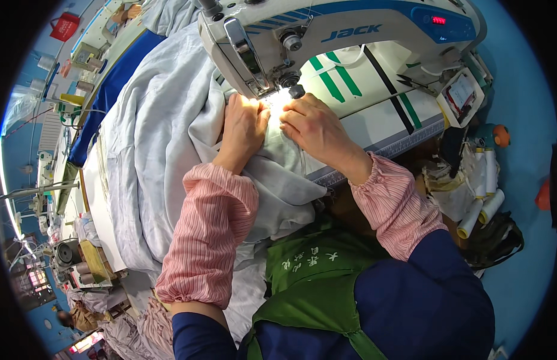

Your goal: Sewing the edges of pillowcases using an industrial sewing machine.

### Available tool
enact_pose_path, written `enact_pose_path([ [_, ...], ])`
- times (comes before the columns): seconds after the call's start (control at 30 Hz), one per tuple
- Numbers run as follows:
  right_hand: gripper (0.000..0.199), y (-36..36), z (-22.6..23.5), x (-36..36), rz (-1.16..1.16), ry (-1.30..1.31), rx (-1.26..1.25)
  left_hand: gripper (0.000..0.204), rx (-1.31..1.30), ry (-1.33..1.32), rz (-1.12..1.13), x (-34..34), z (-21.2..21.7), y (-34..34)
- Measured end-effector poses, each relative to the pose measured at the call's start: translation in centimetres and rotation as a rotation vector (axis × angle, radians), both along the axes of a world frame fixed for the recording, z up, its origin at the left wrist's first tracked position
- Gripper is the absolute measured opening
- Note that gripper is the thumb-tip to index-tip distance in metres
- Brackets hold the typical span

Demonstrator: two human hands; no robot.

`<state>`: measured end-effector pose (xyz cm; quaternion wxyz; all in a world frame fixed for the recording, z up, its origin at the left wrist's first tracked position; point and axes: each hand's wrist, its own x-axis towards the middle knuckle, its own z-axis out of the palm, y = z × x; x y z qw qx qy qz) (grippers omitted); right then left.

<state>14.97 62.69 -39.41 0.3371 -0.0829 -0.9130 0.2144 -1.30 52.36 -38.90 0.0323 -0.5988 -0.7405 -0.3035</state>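
white table (374, 124) carries pale cloth (152, 156) — and strips (327, 80).

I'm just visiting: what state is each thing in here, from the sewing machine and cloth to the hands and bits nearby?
Sewing machine: powered; whether stitching, can't tell
Red display: lit
Work light: on
Pale cloth: draped, wrinkled
Left hand's grip: fingers bent, on the cloth
Right hand's grip: fingers bent, beside the light
Pink sleeve covers: worn
Green apron: worn
White spools: wound

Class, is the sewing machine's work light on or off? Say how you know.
On. A bright white glow shows under the head of the sewing machine, between the left hand and right hand.
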Motion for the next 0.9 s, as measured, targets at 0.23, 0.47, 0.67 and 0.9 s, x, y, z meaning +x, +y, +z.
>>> enact_pose_path([
  [0.23, 0.018, 0.0, 0.1, 0.3, 0.085, 0.066, 0.014, 0.011, 0.078, 0.263, -0.046, 0.8, 0.4, -1.1],
  [0.47, 0.02, -0.1, 0.0, 0.3, 0.082, -0.044, 0.09, 0.012, 0.073, 0.308, -0.061, 0.0, 0.2, -1.2],
  [0.67, 0.022, -0.2, 0.1, 0.2, 0.05, -0.041, 0.099, 0.007, 0.118, 0.338, -0.052, -1.1, -0.3, -0.4],
  [0.9, 0.016, 0.0, -0.2, 0.3, 0.076, 0.009, 0.023, 0.01, 0.063, 0.292, 0.015, -1.7, -0.6, 0.1],
])
